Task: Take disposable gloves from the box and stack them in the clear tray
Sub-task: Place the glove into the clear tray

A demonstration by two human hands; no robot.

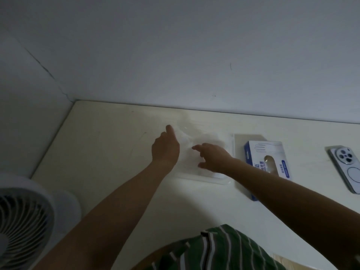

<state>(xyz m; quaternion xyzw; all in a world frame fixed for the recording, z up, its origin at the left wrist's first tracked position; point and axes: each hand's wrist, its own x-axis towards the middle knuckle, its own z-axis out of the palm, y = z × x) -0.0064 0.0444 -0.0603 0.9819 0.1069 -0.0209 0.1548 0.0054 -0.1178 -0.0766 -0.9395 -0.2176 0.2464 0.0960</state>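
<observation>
A clear tray (220, 181) lies on the white table, holding thin transparent gloves (191, 140) that are hard to tell apart. My left hand (165, 148) rests at the tray's left side, its thumb stretched onto the glove plastic. Over the tray's middle my right hand (213, 157) reaches in, fingers spread and touching the gloves. The blue and white glove box (261, 152) lies flat to the right of the tray, its oval slot facing up.
A phone (348, 168) lies face down at the far right. A white fan (25, 221) stands at the table's lower left. The wall runs along the table's far edge. Striped green clothing (224, 248) shows at the bottom.
</observation>
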